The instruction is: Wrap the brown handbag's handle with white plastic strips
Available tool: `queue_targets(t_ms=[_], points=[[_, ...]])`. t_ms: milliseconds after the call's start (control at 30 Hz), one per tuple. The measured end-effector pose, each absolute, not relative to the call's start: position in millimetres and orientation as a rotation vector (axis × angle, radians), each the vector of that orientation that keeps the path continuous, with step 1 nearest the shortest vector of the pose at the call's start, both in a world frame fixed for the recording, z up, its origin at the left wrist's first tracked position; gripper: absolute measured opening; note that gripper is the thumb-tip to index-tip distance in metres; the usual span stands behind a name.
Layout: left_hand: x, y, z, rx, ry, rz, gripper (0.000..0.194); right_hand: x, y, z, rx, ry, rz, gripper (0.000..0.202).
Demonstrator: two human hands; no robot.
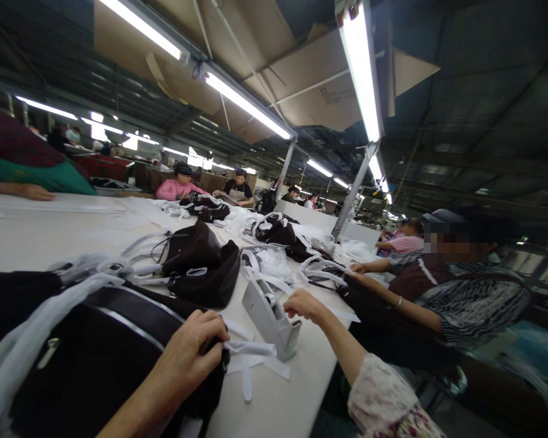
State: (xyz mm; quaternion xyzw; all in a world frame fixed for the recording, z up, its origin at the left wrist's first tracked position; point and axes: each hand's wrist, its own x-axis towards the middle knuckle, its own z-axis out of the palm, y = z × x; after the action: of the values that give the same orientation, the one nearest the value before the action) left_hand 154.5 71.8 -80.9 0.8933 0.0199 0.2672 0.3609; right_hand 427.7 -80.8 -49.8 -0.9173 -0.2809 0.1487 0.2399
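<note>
A large black bag (105, 353) with a silver zip line and a white-wrapped strap (36, 328) lies along the front left of the table. My left hand (189, 347) is closed on the bag's right corner, its fingers gripping the black fabric. White strips (251, 353) lie just beyond those fingertips. My right hand (307, 304) is at the upper side of a grey tape dispenser (269, 316), fingers curled in a pinch. Whatever may be between these fingertips is too small to make out.
More black bags (205, 261) with white-wrapped handles lie along the table (265, 413). Clear plastic wrapping (274, 264) sits behind the dispenser. A co-worker (438, 286) handles a black bag at the right edge. Other people sit farther back, and a sleeved arm (22, 188) rests at far left.
</note>
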Motion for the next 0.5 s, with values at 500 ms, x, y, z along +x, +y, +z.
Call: queue_targets(t_ms=[500], points=[[154.5,69.4,-79.6,2.253,0.109,0.705,0.013,401.8,-156.7,-135.1,-2.246,-0.591,0.225,0.027]])
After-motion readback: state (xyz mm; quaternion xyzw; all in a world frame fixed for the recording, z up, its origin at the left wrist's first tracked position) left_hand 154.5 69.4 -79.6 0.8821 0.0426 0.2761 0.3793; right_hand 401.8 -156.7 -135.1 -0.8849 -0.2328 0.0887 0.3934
